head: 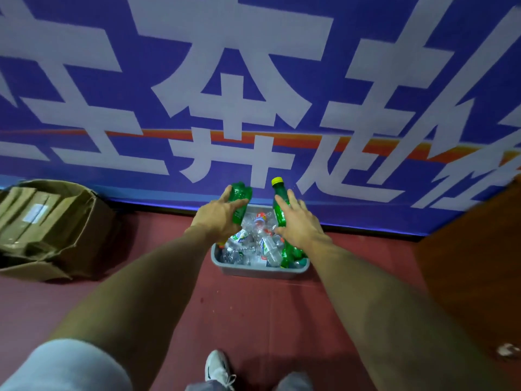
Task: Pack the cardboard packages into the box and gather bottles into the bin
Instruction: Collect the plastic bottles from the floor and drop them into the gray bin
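Note:
A grey bin (255,270) stands on the red floor by the blue wall, filled with several clear and green plastic bottles (267,246). Above it my left hand (218,218) holds a crumpled green bottle (239,200). My right hand (298,224) holds a green bottle with a yellow cap (279,197), its fingers fairly straight along the bottle's side. Both bottles hang over the bin's far half. An open cardboard box (53,230) with flat cardboard packages inside sits at the left.
A blue wall banner (253,94) with large white characters rises right behind the bin. A brown wooden surface (473,263) juts in at the right. My white shoe (218,368) stands on the red floor (253,314) below the bin.

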Demonstrator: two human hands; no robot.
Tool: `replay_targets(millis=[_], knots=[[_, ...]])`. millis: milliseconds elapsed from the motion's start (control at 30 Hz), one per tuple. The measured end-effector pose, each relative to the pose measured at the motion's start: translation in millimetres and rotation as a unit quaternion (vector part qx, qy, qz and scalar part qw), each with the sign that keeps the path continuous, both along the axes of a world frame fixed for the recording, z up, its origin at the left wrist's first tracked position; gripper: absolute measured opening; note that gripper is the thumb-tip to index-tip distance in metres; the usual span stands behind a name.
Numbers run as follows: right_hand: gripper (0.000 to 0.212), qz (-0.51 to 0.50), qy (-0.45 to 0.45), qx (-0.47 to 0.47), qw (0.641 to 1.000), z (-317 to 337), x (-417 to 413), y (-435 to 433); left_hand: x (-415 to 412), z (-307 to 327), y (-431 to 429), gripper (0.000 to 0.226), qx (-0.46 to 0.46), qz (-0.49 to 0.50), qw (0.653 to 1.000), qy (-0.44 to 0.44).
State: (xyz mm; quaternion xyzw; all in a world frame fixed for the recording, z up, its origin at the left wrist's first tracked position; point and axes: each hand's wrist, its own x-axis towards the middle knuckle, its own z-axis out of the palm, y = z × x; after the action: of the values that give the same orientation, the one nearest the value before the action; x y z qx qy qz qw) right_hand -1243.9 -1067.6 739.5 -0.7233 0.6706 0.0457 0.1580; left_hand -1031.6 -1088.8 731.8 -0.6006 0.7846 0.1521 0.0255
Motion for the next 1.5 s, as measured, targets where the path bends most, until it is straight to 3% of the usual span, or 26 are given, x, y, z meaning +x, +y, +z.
replay_targets(millis=[267,667,833,1033,1200,1433,1500], knots=[[0.089,-0.023,-0.011,0.032,0.999,-83.9,-4.5,-87.8,-19.0,-84.7,-82.3,0.072,0.031,0.016,0.999,0.029],[0.091,-0.033,-0.001,0.006,0.999,-414.1,-54.8,-200.8,-52.2,-421.6,-196.2,0.081,0.004,0.059,0.998,0.011],[0.087,-0.027,0.007,-0.046,0.999,-499.0,-58.6,-225.2,-61.3,-513.0,-214.0,0.081,-0.011,0.036,0.999,0.017],[0.088,-0.023,0.03,0.001,0.999,-526.5,-60.7,-203.4,-67.2,-536.4,-204.4,0.096,0.028,0.047,0.997,0.061],[0.09,-0.004,0.059,0.011,0.998,-528.4,-63.0,-207.5,-68.5,-537.8,-211.1,0.106,-0.009,0.03,0.999,0.005],[0.083,-0.02,0.044,-0.02,0.999,-511.0,-63.7,-213.1,-58.7,-519.2,-210.6,0.097,-0.003,0.038,0.999,-0.022],[0.081,-0.012,0.052,0.01,0.999,-486.7,-61.2,-202.8,-60.5,-496.5,-198.7,0.093,0.021,0.042,0.998,-0.031]])
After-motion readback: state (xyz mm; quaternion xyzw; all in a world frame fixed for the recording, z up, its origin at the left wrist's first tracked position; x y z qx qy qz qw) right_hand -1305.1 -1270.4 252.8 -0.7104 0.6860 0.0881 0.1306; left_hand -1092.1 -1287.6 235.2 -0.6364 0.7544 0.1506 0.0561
